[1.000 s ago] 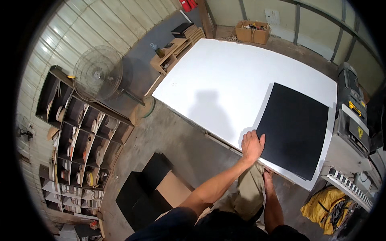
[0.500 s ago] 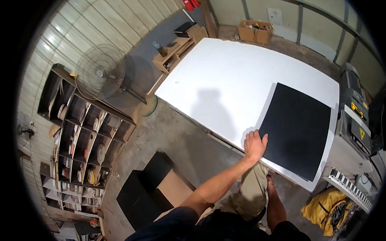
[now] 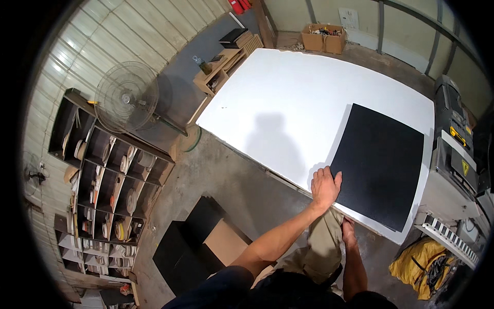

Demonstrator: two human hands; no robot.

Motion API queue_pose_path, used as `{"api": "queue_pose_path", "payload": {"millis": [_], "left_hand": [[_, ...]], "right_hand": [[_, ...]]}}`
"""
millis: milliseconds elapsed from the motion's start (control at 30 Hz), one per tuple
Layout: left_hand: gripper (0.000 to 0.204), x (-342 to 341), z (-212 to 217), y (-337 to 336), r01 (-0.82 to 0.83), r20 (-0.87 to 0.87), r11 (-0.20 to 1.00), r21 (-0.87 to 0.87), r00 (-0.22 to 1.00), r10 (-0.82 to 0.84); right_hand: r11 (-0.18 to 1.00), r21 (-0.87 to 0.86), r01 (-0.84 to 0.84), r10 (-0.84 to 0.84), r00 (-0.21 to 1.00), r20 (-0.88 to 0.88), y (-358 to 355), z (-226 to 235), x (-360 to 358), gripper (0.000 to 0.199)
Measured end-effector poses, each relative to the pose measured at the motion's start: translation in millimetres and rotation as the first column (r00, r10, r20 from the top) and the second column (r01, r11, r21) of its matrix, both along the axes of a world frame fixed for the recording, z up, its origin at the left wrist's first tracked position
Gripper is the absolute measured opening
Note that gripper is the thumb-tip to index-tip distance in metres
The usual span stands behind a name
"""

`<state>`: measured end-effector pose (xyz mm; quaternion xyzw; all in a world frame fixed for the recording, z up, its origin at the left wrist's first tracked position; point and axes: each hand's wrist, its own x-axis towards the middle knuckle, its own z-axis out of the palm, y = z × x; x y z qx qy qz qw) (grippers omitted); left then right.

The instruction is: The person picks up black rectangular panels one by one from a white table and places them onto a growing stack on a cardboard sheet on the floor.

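A large black rectangular panel [image 3: 381, 167] lies on the right part of a white-topped table [image 3: 288, 87]. Along its lower edge a second dark layer peeks out, so more than one sheet may be stacked there. My left hand [image 3: 324, 186] rests flat at the panel's near left corner, fingers stretched forward and thumb against the black edge. Lower down, my right hand [image 3: 349, 229] is at the table's front edge, close to my trouser leg. Its fingers are largely hidden by that edge, so what they touch cannot be made out.
Black and tan boards [image 3: 190, 252] lie on the floor to my left. A shelf of coiled strips [image 3: 108, 190] and a wire fan [image 3: 127, 98] stand farther left. Grey machinery [image 3: 455, 159] borders the table's right side, above a yellow bag [image 3: 419, 265]. A cardboard box [image 3: 323, 39] sits behind.
My right hand has risen slightly to the table's front edge, its fingers now partly out of sight. The left hand and the black panel have stayed in place.
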<state>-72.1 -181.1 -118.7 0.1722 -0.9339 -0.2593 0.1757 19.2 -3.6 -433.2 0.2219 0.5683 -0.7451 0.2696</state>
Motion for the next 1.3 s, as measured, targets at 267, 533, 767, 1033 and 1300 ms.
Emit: {"api": "queue_pose_path", "payload": {"millis": [267, 533, 767, 1033, 1300], "left_hand": [[0.041, -12.2, 5.1, 9.2, 0.054, -0.025, 0.999, -0.004, 0.998, -0.054], [0.040, -6.6, 0.8, 0.6, 0.020, -0.017, 1.000, -0.010, 1.000, -0.020], [0.040, 9.8, -14.0, -13.6, -0.033, 0.029, 0.999, -0.004, 0.999, 0.033], [0.043, -5.9, -0.9, 9.4, 0.068, 0.037, 0.998, 0.004, 0.997, -0.069], [0.039, -5.4, 0.2, 3.3, 0.037, -0.003, 0.999, 0.021, 0.999, -0.037]], "right_hand": [[0.938, 0.330, -0.109, 0.141, 0.987, -0.074, 8.1, 19.2, -6.2, 0.037], [0.739, 0.610, -0.287, 0.462, 0.874, -0.148, 15.2, -54.4, 17.5, 0.043], [0.955, 0.200, -0.220, 0.231, 0.972, -0.033, -5.0, 61.1, 13.8, 0.035], [0.969, 0.231, -0.083, 0.101, 0.993, -0.067, 22.9, -3.8, -5.4, 0.041], [0.961, 0.234, -0.148, 0.156, 0.988, -0.019, 23.0, -17.5, 6.8, 0.040]]}}
